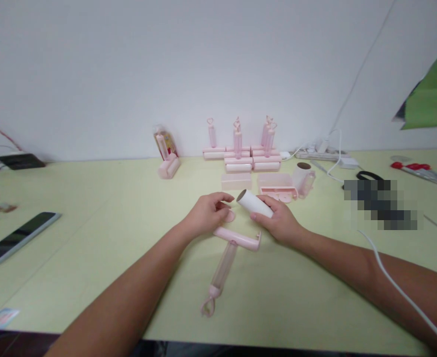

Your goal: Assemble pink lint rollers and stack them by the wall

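Note:
My right hand [280,218] is wrapped around a white paper roll [254,203] with a brown cardboard core, tilted so its open end points up and left. Facing it, my left hand [209,213] has its fingers bent, thumb and fingertips at a small pink round cap [229,216]; the grip is partly hidden. Just below both hands, a pink lint roller handle [224,265] lies on the table, its heart-shaped loop toward me. Its crosspiece [241,239] carries no roll, and a small upright arm shows at the right end.
Several assembled pink lint rollers [238,163] stand by the wall; another [169,166] stands left. Pink covers [236,181], a small tray of parts [278,191] and another roll [300,173] lie beyond my hands. A phone [18,238] is left; a white cable [397,282] crosses my right arm.

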Available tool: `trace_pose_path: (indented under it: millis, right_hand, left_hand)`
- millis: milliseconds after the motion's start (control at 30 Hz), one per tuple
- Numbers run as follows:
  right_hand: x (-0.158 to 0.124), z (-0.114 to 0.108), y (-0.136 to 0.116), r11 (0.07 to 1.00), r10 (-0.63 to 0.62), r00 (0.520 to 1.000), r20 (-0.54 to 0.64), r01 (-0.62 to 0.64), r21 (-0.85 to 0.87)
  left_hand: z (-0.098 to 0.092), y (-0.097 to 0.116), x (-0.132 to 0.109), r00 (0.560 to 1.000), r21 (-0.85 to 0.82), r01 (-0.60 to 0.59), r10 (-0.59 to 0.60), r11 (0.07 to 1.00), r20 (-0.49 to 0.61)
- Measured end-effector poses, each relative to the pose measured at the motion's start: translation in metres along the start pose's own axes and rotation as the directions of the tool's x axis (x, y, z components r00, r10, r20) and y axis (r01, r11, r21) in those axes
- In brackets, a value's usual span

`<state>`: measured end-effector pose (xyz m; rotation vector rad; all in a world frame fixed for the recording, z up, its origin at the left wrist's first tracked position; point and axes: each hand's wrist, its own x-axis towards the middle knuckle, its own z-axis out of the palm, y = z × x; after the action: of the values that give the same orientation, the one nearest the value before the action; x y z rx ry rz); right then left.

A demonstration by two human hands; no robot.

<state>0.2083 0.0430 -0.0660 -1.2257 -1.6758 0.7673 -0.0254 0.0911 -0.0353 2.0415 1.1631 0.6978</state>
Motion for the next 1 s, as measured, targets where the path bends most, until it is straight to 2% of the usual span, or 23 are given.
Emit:
trace_pose_path:
  millis: [133,233,333,500,633,767,833,900,1000]
  right_hand:
    - [0.000,0.000,0.000,1.000,0.011,1.000,0.016,-0.012,0.004]
    - [0.000,0.000,0.001,1.000,0.003,1.000,0.005,-0.003,0.005]
    - [0.000,0.000,0.003,1.000,0.012,1.000,-0.023,-0.011,0.025]
    - [0.001,0.000,0.004,0.999,0.018,1.000,-0.012,-0.017,0.041]
    - [0.001,0.001,0.007,0.997,0.017,1.000,-0.012,-0.016,0.072]
    - [0.000,0.002,0.009,0.995,0.010,1.000,-0.013,-0.008,0.103]
    - [0.000,0.001,0.010,0.993,0.013,1.000,-0.017,-0.011,0.118]
    - [0.001,0.001,0.010,0.990,0.036,0.999,-0.022,-0.032,0.140]
    - [0.002,0.000,0.010,0.975,0.070,0.997,-0.012,-0.066,0.213]
  left_hand:
    - [0.001,0.003,0.003,1.000,0.174,0.017,-0.019,0.985,0.013]
    - [0.001,0.009,0.007,0.999,0.358,0.042,-0.049,0.933,0.013]
    - [0.003,0.017,0.009,0.994,0.498,0.051,-0.094,0.866,0.062]
    - [0.007,0.020,0.015,0.992,0.567,0.055,-0.112,0.822,0.066]
    - [-0.007,0.010,0.034,0.997,0.592,0.064,-0.082,0.803,0.004]
    - [-0.029,-0.011,0.056,0.988,0.644,0.128,-0.037,0.754,-0.153]
    - [-0.034,-0.022,0.063,0.977,0.665,0.159,-0.019,0.730,-0.212]
    - [-0.033,-0.030,0.066,0.975,0.678,0.166,-0.015,0.716,-0.223]
    - [-0.030,-0.036,0.068,0.983,0.686,0.138,-0.013,0.715,-0.184]
